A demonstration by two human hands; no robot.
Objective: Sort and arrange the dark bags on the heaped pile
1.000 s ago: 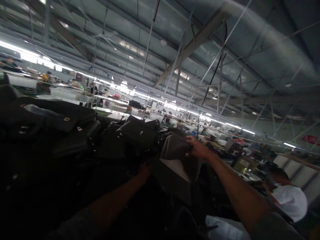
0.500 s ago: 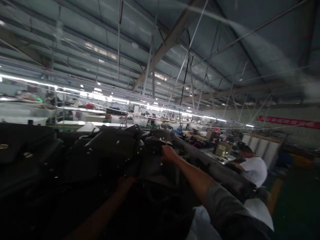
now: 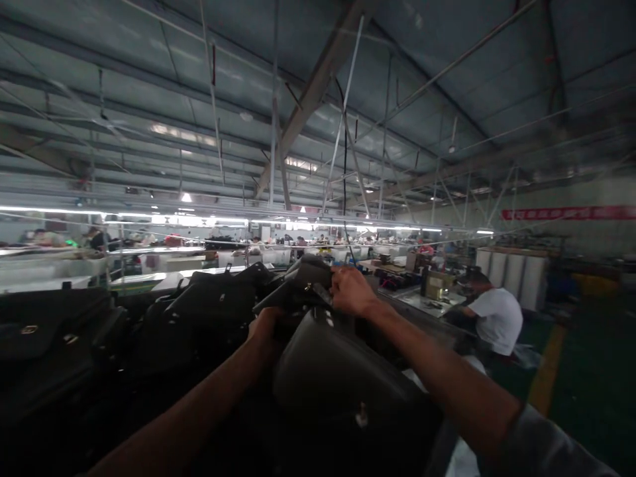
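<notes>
A dark leather bag [image 3: 328, 371] lies in front of me on a heap of black bags [image 3: 199, 311]. My right hand [image 3: 350, 290] is closed on the bag's top flap near a metal clasp. Reaching in from the lower left, my left hand [image 3: 265, 326] grips the bag's left edge, its fingers partly hidden behind the bag. Both forearms stretch out over the heap. The scene is dim and details of the bag are hard to make out.
Another black bag with a gold clasp [image 3: 30, 329] lies at the far left. A person in a white shirt [image 3: 491, 315] sits at a work table [image 3: 422, 301] to the right. Rows of lit workbenches [image 3: 199, 245] run across the back.
The camera has swung right and levelled. Both hands have lifted the dark bag up and toward me; the right hand now holds its top flap higher than before.
</notes>
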